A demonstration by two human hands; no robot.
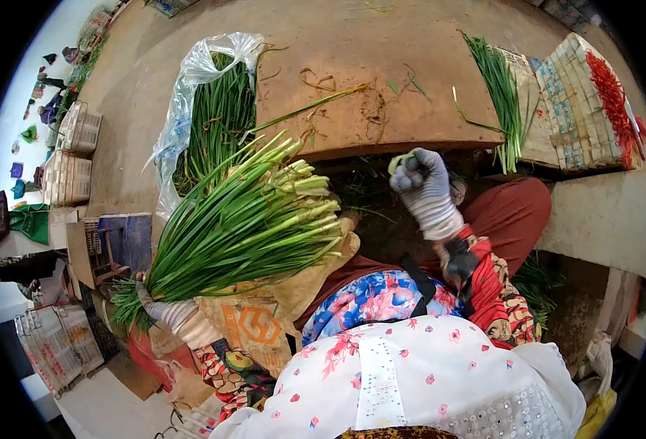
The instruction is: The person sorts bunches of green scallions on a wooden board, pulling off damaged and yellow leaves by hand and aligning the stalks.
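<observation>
My left hand [170, 310], in a grey and white glove, is closed around the leafy end of a large bunch of green stalks [228, 227]. The pale cut ends of the bunch fan out toward the middle of the view. In front of my right knee, my gloved right hand [419, 183] is raised with its fingers curled, pinching a short pale green piece of stalk [402, 161]. Just beyond it lies the near edge of a wooden board [411, 95] with loose stalks and dried scraps on it.
Left of the board, a clear plastic bag [180, 110] holds more green stalks. A smaller bundle [504, 102] lies at the board's right edge, near red ties [612, 95] on a stack. White crates [69, 179] stand at the left; people are farther back.
</observation>
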